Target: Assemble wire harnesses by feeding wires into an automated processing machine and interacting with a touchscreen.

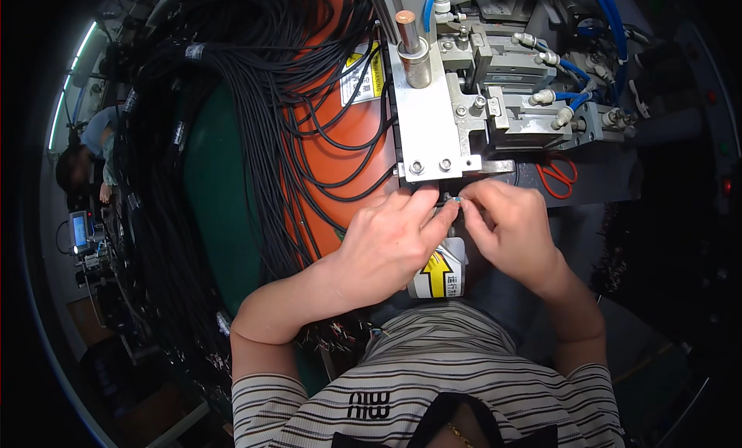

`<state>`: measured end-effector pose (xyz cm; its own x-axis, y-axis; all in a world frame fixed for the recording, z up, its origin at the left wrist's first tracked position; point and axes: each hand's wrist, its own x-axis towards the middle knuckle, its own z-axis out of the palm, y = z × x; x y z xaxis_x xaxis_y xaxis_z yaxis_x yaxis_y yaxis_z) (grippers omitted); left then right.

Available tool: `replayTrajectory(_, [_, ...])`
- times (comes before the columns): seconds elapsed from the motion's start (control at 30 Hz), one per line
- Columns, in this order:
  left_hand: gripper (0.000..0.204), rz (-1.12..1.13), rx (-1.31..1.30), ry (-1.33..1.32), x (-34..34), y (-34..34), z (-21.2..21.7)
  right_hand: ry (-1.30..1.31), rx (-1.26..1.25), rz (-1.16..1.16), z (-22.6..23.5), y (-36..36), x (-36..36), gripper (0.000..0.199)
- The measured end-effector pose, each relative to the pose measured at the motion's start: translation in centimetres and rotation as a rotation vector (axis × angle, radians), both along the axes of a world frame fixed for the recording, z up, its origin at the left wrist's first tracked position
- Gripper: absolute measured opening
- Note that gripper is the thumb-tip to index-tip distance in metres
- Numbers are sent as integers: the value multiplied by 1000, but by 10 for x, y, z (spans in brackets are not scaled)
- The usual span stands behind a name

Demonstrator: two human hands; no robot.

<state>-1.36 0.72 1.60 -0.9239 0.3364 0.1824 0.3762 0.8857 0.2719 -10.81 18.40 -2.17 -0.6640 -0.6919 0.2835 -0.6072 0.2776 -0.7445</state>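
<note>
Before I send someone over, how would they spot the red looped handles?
Find the silver machine at upper centre. Below it, up and right of the right hand, lie the red looped handles. Their closed red loops differ from the machine's blue hoses.

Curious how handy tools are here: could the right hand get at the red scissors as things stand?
Probably yes: the scissors lie just beyond the right hand, with nothing visible between, though it seems busy at a tiny piece.
</note>
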Motion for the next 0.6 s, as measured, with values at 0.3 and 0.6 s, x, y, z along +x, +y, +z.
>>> replayTrajectory(0.3, [34, 89, 212, 23, 17, -24, -11, -297, -82, -51, -10, 2, 4, 6])
replayTrajectory(0.6, [32, 195, 116, 133, 22, -16, -22, -231, -216, 61, 17, -3, 27, 25])
